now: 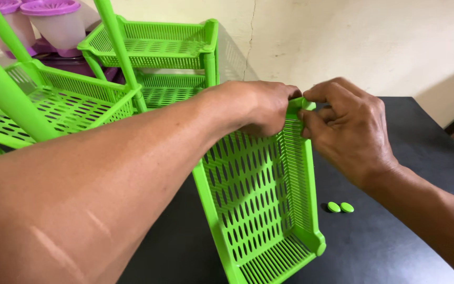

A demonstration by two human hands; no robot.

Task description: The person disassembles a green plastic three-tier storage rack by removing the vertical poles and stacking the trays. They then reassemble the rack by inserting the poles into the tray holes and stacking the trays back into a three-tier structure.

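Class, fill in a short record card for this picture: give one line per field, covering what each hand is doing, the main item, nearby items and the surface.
Left hand: grips the far corner of the tilted green tray
Right hand: pinches that same corner, fingers curled
Tray: slotted plastic basket, near end resting on the black table
Small parts: two round green caps on the table, right of the tray
Background left: green tiered rack with poles; pale containers with purple lids

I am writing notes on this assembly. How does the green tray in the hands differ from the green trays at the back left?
The held tray is loose and tilted on the black table, gripped at its far corner by the left hand and right hand. The rack trays sit level, stacked on green poles. All share the same green slotted plastic.
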